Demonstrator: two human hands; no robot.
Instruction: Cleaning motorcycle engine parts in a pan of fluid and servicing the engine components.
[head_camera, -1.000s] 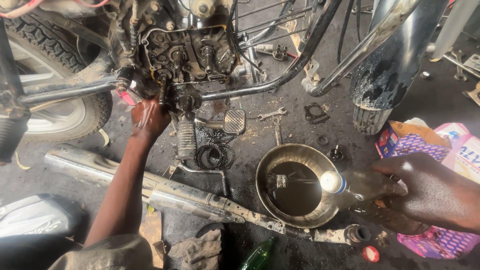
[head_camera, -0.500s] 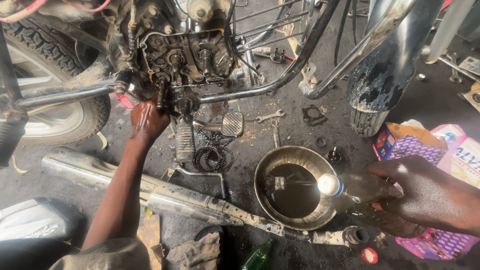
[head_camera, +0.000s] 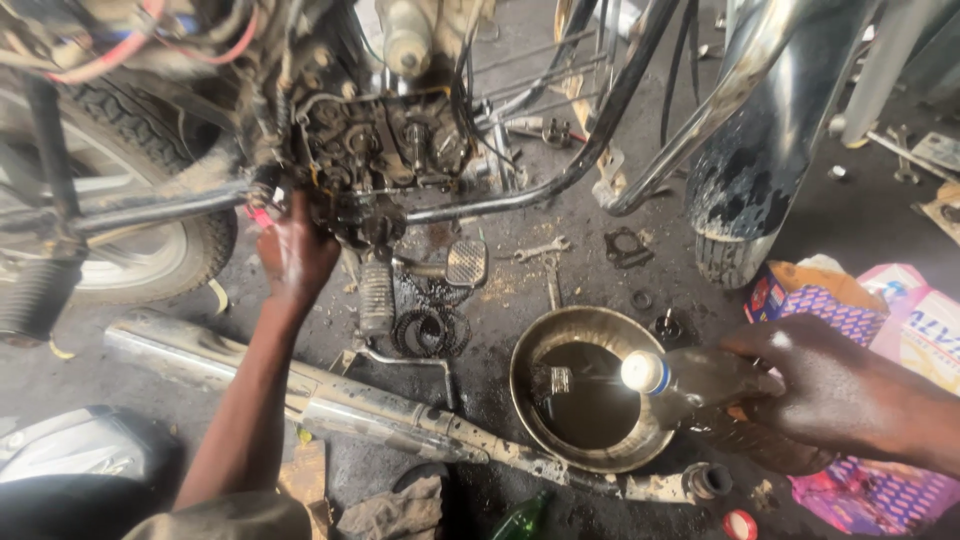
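My left hand (head_camera: 295, 255) reaches up under the opened motorcycle engine (head_camera: 385, 150), its fingers against the greasy lower left of the case beside a small red part. My right hand (head_camera: 835, 385) grips a clear plastic bottle (head_camera: 695, 380) lying almost level, with its white capped neck over a metal bowl (head_camera: 530, 355) of dark oil. A small metal piece lies in the oil. The bowl stands on the dirty floor below the engine.
A chrome exhaust pipe (head_camera: 330, 400) lies across the floor. Gears (head_camera: 430, 330), a footpeg, spanners (head_camera: 545, 250) and a gasket (head_camera: 625, 245) are scattered near the bowl. The rear tyre (head_camera: 160, 250) is at left, a fender (head_camera: 765, 150) at right, coloured bags (head_camera: 880, 310) and a green bottle (head_camera: 520, 518) lie nearby.
The bottle's neck has swung left, further over the bowl. My left hand stays at the engine; the view has shifted slightly.
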